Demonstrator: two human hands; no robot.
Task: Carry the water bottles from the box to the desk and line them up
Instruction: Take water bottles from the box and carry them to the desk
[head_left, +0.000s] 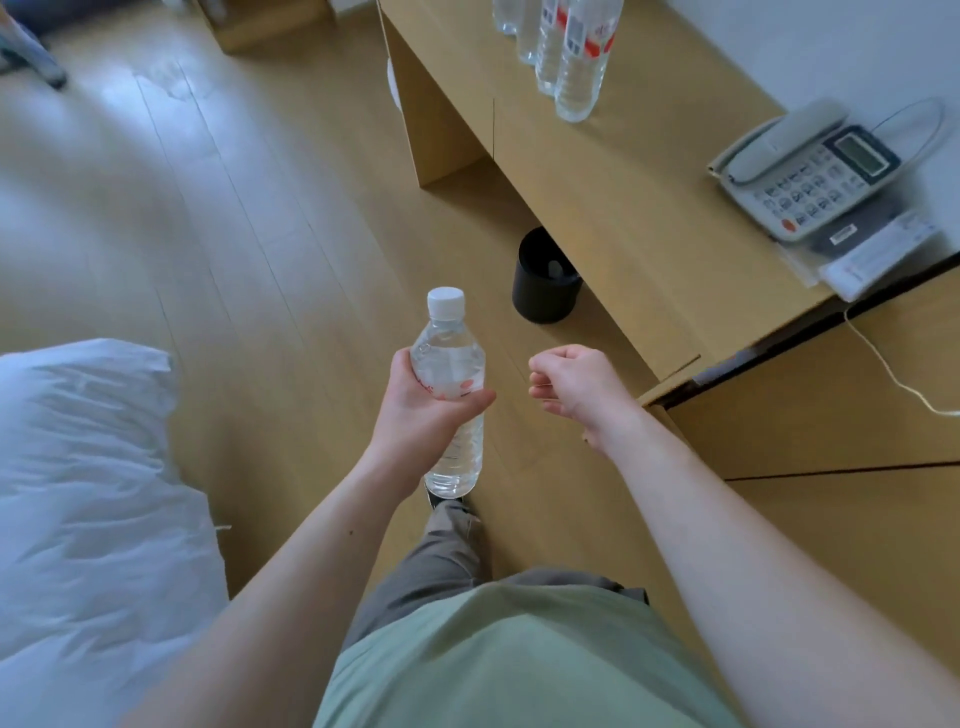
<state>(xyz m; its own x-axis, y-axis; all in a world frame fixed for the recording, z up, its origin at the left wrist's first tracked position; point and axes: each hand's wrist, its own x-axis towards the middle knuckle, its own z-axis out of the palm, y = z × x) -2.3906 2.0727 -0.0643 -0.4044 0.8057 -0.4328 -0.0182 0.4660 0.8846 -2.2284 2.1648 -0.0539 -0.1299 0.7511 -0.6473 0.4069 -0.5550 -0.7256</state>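
Clear plastic water bottle (451, 395) with a white cap stands up in the left hand (423, 402), whose fingers wrap around its middle, over the floor near the tabletop (613, 171). Right hand (571, 384) is curled up, holding nothing. More bottles (569, 47) stand in a row on the tabletop.

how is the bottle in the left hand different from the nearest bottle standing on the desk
The held bottle is off any surface, gripped round its middle by the left hand; the nearest desk bottle stands free on the desk. The held bottle is over the floor and shows its white cap; the desk bottle's top is cut off by the frame. Both are clear plastic, filled with water, with some red on the label.
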